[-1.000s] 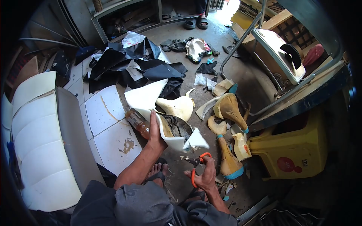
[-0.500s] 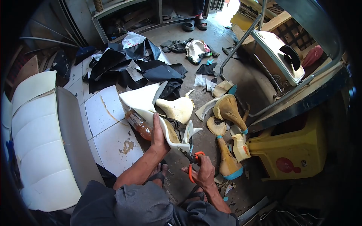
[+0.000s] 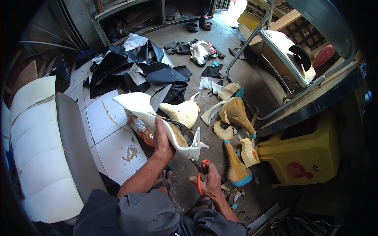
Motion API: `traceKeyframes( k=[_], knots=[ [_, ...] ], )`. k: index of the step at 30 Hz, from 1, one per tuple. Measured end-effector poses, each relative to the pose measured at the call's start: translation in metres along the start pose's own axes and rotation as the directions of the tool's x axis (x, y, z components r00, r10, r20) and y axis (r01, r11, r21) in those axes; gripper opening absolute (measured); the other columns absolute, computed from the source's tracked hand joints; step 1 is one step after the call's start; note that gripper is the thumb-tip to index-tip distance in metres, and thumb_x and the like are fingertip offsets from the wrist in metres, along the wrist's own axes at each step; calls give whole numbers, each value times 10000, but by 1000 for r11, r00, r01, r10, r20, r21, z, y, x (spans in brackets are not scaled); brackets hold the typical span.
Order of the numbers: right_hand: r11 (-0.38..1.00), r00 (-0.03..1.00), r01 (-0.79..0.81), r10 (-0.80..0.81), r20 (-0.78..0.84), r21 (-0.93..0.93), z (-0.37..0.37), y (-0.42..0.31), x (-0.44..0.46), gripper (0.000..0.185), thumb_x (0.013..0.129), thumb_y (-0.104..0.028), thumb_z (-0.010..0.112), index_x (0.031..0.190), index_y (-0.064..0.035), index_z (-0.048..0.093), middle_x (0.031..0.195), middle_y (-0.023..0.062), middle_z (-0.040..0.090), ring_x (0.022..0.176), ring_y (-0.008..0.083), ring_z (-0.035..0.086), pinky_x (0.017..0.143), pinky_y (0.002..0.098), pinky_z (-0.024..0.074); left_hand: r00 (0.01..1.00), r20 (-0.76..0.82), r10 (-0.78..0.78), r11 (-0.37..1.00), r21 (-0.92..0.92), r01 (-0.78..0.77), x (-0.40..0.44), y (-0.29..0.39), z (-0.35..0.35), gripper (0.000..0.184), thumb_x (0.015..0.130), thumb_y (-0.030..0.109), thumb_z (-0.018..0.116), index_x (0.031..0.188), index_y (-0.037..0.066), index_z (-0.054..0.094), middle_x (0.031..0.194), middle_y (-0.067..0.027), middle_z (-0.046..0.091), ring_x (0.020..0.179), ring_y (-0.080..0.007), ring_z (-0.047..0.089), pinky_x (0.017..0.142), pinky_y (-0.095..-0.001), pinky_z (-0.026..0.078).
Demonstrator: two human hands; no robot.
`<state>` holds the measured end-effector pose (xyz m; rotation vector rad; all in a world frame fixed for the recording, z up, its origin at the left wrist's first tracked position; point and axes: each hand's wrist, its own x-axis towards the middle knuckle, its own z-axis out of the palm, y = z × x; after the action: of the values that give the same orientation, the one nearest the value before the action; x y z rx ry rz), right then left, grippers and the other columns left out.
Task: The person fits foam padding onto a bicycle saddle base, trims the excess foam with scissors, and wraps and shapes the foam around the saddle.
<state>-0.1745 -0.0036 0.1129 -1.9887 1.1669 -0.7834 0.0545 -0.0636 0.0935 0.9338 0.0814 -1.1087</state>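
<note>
My left hand point(image 3: 162, 139) grips the side of a curved white foam sheet point(image 3: 136, 103), which is held tilted above the floor. Some of my left fingers are hidden behind the foam. A narrow flap stands up from its right end. In my right hand point(image 3: 212, 181) are orange-handled scissors point(image 3: 199, 185), their handles spread and the dark blades at the foam's lower right edge. The blade tips are partly hidden, so I cannot tell how far they reach into it. Behind the foam lie a cream bicycle-saddle-shaped foam piece point(image 3: 182, 113) and a plastic bottle with orange-brown contents point(image 3: 142, 131).
Brown saddle-shaped pieces point(image 3: 238, 114) and scraps lie to the right, by a yellow plastic stool point(image 3: 307, 151). Black sheet material point(image 3: 114, 65) is heaped beyond. A padded white seat point(image 3: 39, 157) stands at left, a metal-framed chair point(image 3: 289, 59) at right. Someone's sandaled feet point(image 3: 200, 24) are at the back.
The foam sheet has turned slightly, its far corner dipping to the left. The flap at its right end has shifted. The scissors remain at the lower edge, and the whole view has moved slightly.
</note>
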Motion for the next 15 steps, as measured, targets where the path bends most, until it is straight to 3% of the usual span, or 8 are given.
traceKeyframes(
  k=[4,7,9,11,13,15],
  knots=[
    [1000,999,-5,6,45,-22,4,0,8,732,675,-424,915,1155,-2,559,944,155,590,839,301,587,733,412,488,1000,-2,7,1000,21,-7,-4,-4,7,644,968,640,511,1290,84,468,1063,-85,574,1007,-219,604,900,-385,530],
    [995,996,69,-72,-44,-66,5,1,9,653,694,-407,912,1081,-2,576,824,120,586,733,265,596,651,384,493,1000,-9,-18,999,29,18,-5,-3,6,666,970,639,508,1310,70,452,1086,-89,570,1004,-223,608,898,-394,536],
    [988,984,-148,143,108,43,5,7,0,560,726,-379,903,1008,-13,588,707,73,576,610,219,586,559,338,481,1000,-3,-3,999,49,3,-5,-4,5,679,969,645,502,1322,67,445,1092,-94,570,996,-228,612,893,-400,539],
    [992,992,-108,103,74,62,6,9,-1,519,744,-364,895,977,-15,589,654,62,564,564,200,571,527,323,467,1000,3,16,998,67,-16,-3,-2,3,692,969,650,495,1335,65,438,1098,-98,570,988,-233,617,888,-406,542],
    [994,997,-70,67,39,81,8,19,-9,481,762,-349,887,945,-18,590,602,51,551,519,181,556,494,309,453,997,41,-71,997,-8,71,-6,5,6,707,968,652,490,1370,74,421,1154,-121,584,1023,-263,628,915,-423,543],
    [804,841,-532,539,54,266,7,43,-19,443,779,-314,878,950,-16,597,590,61,558,532,177,560,514,296,465,985,131,-116,983,-130,133,-13,21,14,703,971,642,482,1397,87,413,1223,-143,589,1098,-294,623,964,-439,534]
  ],
)
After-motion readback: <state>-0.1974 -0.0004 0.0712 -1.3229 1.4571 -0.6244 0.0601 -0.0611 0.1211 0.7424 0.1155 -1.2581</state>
